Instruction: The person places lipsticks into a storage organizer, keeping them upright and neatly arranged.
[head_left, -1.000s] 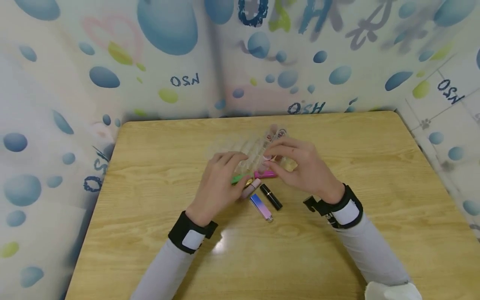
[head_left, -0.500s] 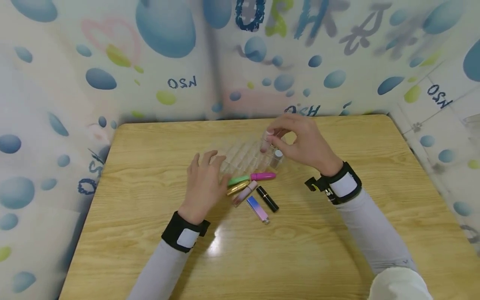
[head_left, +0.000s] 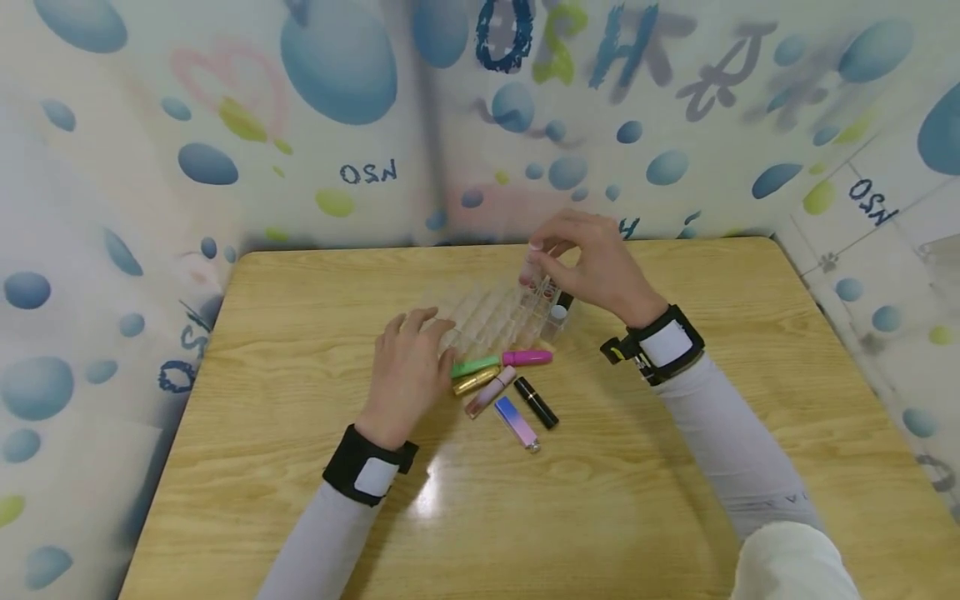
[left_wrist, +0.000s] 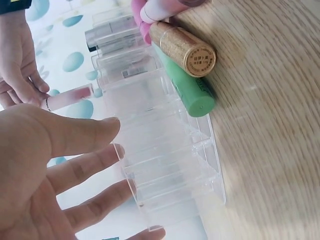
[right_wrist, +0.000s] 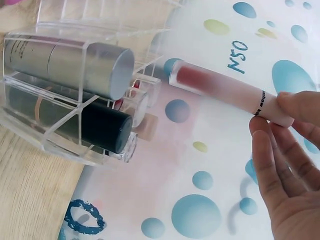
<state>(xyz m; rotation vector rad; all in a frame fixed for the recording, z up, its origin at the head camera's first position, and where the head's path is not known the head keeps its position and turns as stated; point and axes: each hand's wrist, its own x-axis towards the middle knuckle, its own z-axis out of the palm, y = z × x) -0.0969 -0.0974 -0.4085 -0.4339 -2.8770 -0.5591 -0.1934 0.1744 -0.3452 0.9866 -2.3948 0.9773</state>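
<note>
The right hand is hiding part of the table's back edge; the gold tube's letters are looking blurry.

1. Clear organizer: rows of compartments, on the worktop. Left hand spread at its left side.
2. Gloss tube: pale-pink cap, dull red contents; cap pinched in right hand. Tilted, cap uppermost, near organizer's far right end.
3. Silver tube, black-capped tube: seated in adjoining compartments, right end.
4. Lying loose, near side: green tube and magenta tube closest to organizer; gold tube, pink-capped tube, black tube, blue-to-pink tube.
</note>
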